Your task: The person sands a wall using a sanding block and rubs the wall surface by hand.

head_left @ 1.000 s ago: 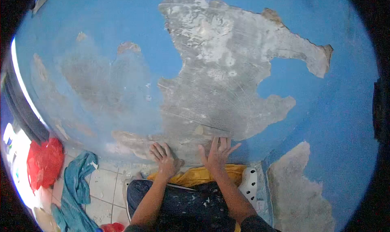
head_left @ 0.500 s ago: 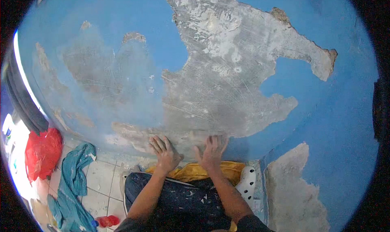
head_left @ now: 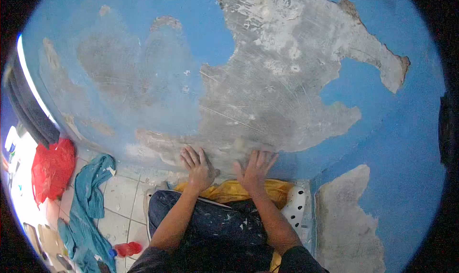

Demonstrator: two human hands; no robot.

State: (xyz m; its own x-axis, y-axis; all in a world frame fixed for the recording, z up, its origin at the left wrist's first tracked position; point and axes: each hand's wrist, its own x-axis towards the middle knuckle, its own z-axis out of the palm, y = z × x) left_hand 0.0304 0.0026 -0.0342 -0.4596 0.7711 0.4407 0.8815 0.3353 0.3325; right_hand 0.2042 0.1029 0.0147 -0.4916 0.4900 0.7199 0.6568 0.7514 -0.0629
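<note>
A blue painted wall [head_left: 406,129] fills most of the view, with a large bare grey plaster patch [head_left: 267,96] where the paint is gone. Low on this wall, my left hand [head_left: 199,170] lies with its fingers spread against the patch's lower edge. To its right, my right hand [head_left: 255,172] also rests on the wall, fingers apart and pointing up. Neither hand holds anything. Below them a yellow cloth [head_left: 275,190] lies along the wall's foot, partly hidden behind my forearms and my dark, paint-flecked trousers [head_left: 217,227].
To the left on the white floor tiles [head_left: 117,203] lie a teal cloth [head_left: 91,206], a red plastic bag [head_left: 53,170] and a small red object [head_left: 128,249]. A white clog with dark holes [head_left: 294,206] is at my right, near the wall corner.
My view has shifted slightly, so the wall patch appears further right and higher. Both hands stay against the wall with fingers spread, nearly in the same place.
</note>
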